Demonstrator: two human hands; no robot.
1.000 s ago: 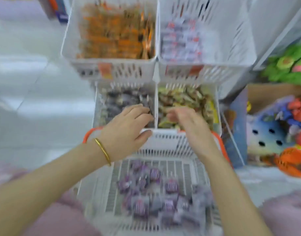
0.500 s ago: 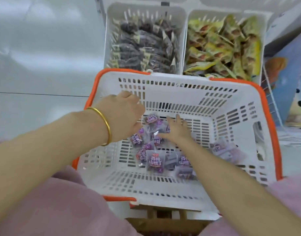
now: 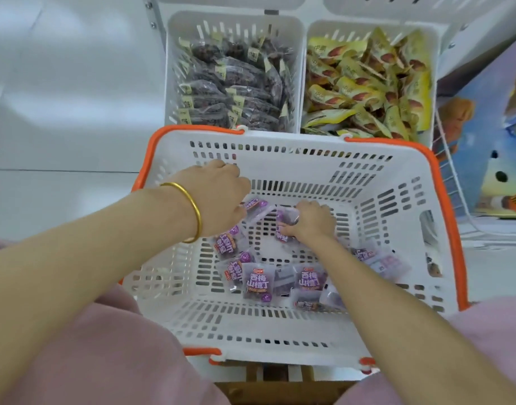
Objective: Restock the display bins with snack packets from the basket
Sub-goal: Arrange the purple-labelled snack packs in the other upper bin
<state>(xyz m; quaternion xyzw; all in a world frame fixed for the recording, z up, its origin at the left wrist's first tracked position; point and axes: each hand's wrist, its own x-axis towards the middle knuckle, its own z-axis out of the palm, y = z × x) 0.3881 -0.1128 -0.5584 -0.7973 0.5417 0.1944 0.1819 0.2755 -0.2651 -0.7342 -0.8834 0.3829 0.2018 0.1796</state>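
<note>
Left hand [image 3: 219, 197] and right hand [image 3: 312, 223] apparently pinch purple packets [image 3: 258, 206].

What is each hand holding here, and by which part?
Right hand pinches a purple packet by its side edge. Left hand touches another packet's corner; fingers hidden, grip cannot be told.

A white basket [image 3: 280, 159] with an orange rim rests on a wooden frame [image 3: 280, 394] above a pale, glossy floor [image 3: 61, 127]; purple packets [image 3: 258, 283] lie in it.
</note>
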